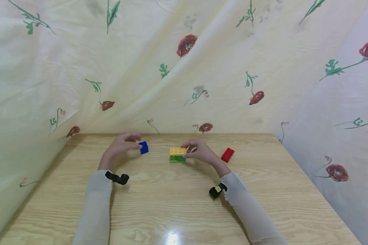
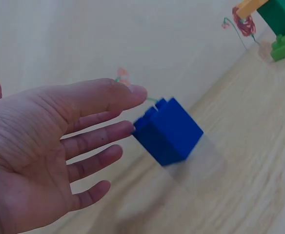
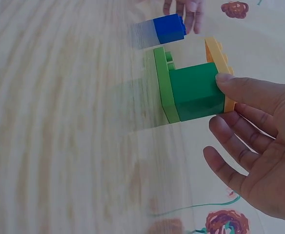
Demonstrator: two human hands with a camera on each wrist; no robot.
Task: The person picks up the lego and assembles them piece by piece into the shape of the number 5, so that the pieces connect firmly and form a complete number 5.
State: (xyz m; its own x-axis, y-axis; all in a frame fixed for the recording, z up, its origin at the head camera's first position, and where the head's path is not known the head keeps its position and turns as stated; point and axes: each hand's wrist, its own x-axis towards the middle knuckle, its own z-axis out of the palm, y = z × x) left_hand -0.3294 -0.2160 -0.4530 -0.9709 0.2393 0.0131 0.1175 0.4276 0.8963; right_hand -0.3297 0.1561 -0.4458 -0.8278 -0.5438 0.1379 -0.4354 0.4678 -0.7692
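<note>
A small stack of toy building bricks stands mid-table: a light green plate [image 3: 164, 90] below, a dark green brick [image 3: 196, 93] at its right end, and a yellow brick [image 1: 175, 151] on top. My right hand [image 1: 200, 152] pinches the stack's right end. In the right wrist view the thumb lies where yellow and dark green meet, with other fingers partly hidden behind the yellow brick. A blue brick [image 2: 169, 134] stands left of the stack. Beside it my left hand [image 1: 121, 146] hovers, fingers relaxed and thumb extended; whether the fingertips touch it I cannot tell.
A red brick [image 1: 228, 154] lies on the wooden table [image 1: 159, 197], just right of my right hand. Flower-patterned cloth [image 1: 135, 68] hangs behind the table and along both sides. Each wrist carries a black strapped camera [image 1: 215, 191].
</note>
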